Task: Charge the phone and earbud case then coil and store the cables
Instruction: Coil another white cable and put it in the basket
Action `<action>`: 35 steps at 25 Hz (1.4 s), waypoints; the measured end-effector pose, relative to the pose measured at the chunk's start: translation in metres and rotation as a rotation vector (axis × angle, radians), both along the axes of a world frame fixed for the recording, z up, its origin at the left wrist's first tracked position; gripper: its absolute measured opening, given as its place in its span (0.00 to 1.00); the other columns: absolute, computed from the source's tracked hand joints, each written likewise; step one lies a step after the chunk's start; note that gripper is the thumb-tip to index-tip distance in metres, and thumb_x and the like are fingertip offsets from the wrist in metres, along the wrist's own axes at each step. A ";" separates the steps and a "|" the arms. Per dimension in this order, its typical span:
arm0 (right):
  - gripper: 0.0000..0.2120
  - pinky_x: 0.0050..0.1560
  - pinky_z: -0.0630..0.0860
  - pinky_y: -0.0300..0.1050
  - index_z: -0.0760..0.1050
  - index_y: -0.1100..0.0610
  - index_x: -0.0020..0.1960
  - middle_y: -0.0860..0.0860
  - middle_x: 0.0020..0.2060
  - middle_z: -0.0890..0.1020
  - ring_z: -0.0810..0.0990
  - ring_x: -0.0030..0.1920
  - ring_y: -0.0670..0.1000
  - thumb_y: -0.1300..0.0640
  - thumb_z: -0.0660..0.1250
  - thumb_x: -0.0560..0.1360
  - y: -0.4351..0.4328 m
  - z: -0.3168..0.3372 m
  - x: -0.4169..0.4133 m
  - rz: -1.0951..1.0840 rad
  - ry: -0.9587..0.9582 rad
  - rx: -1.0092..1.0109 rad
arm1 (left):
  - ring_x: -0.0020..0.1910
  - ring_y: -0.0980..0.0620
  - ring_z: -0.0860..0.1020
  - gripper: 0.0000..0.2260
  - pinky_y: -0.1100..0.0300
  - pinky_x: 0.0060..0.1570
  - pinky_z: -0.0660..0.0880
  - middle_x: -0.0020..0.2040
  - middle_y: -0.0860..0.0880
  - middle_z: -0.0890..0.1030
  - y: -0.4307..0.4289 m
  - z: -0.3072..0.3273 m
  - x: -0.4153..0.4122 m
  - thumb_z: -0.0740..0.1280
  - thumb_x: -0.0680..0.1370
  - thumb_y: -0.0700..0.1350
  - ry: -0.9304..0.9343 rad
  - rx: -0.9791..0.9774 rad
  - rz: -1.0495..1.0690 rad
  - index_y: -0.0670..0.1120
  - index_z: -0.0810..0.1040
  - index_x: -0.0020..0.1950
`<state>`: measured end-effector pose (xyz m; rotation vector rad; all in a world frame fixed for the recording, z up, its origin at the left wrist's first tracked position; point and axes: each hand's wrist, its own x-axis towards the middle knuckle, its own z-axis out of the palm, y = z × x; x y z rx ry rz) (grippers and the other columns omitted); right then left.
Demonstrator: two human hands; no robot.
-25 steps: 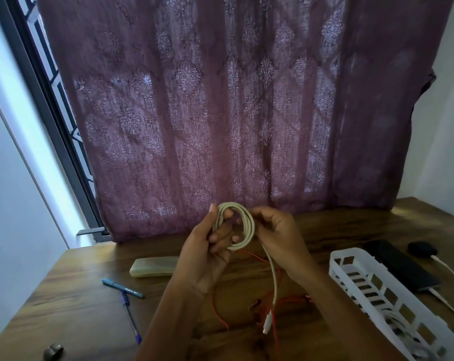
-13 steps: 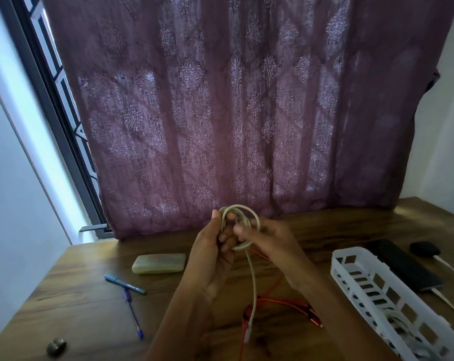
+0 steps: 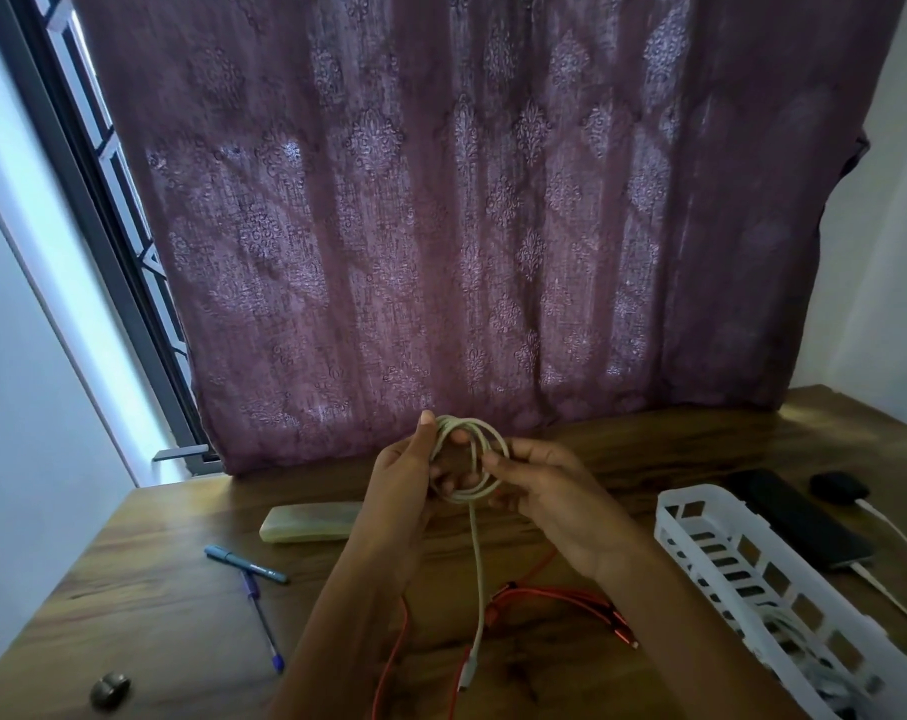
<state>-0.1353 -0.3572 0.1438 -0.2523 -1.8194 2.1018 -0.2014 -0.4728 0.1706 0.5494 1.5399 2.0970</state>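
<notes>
I see the left hand (image 3: 404, 475) gripping the white cable coil (image 3: 473, 457) above the table (image 3: 181, 605). The right hand (image 3: 555, 496) pinches the coil's rim.

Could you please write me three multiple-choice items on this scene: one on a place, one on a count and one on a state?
1. Where does the phone lie relative to the white basket?
A) inside it
B) on the table, to its right
C) on the table, to its left

2. How many pens lie on the table?
A) two
B) one
C) four

3. What state is the white cable in?
A) fully coiled
B) lying flat, untouched
C) partly coiled, with its tail hanging

Answers:
1 B, the phone lies beyond the basket's right wall.
2 A, a teal one and a blue one lie left of the arms.
3 C, the left hand and right hand hold the loops while the plug end hangs below.
</notes>
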 end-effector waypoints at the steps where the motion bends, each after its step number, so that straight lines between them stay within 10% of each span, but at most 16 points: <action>1: 0.09 0.40 0.71 0.38 0.79 0.63 0.53 0.55 0.43 0.82 0.78 0.42 0.48 0.62 0.62 0.76 -0.001 -0.001 -0.001 0.012 0.001 -0.060 | 0.21 0.61 0.72 0.19 0.67 0.27 0.72 0.20 0.53 0.74 -0.001 0.001 0.001 0.56 0.81 0.50 0.045 -0.033 0.018 0.39 0.78 0.43; 14: 0.24 0.45 0.81 0.49 0.79 0.66 0.52 0.56 0.37 0.82 0.83 0.42 0.54 0.65 0.79 0.57 -0.003 -0.001 -0.001 0.314 0.160 -0.740 | 0.29 0.54 0.78 0.13 0.63 0.30 0.75 0.32 0.46 0.82 0.002 -0.006 -0.002 0.65 0.75 0.47 0.071 -0.051 -0.017 0.38 0.82 0.42; 17: 0.13 0.46 0.79 0.46 0.74 0.64 0.55 0.55 0.41 0.81 0.81 0.42 0.51 0.67 0.65 0.71 -0.003 0.001 -0.002 0.144 0.140 -0.581 | 0.32 0.51 0.79 0.14 0.62 0.32 0.76 0.31 0.45 0.82 0.006 -0.008 0.000 0.64 0.77 0.47 0.074 -0.031 0.039 0.37 0.81 0.42; 24: 0.04 0.40 0.74 0.32 0.78 0.57 0.41 0.49 0.46 0.77 0.78 0.40 0.44 0.62 0.72 0.70 -0.008 -0.004 0.006 -0.533 0.270 0.709 | 0.31 0.52 0.73 0.17 0.64 0.30 0.70 0.34 0.42 0.76 0.010 -0.009 0.005 0.63 0.78 0.48 0.127 0.000 0.201 0.32 0.77 0.43; 31: 0.09 0.36 0.69 0.32 0.76 0.51 0.34 0.50 0.39 0.72 0.73 0.35 0.42 0.58 0.70 0.72 -0.019 0.004 0.007 -0.437 0.161 0.507 | 0.27 0.60 0.73 0.15 0.69 0.27 0.70 0.28 0.50 0.77 0.011 -0.009 0.010 0.60 0.79 0.47 0.188 0.075 0.096 0.37 0.79 0.42; 35: 0.13 0.34 0.68 0.38 0.73 0.68 0.36 0.53 0.34 0.73 0.72 0.32 0.46 0.58 0.67 0.74 -0.007 0.021 0.011 -0.383 0.080 0.232 | 0.29 0.58 0.76 0.15 0.64 0.31 0.73 0.34 0.49 0.80 0.013 -0.014 0.005 0.63 0.76 0.52 0.329 0.001 0.094 0.40 0.80 0.48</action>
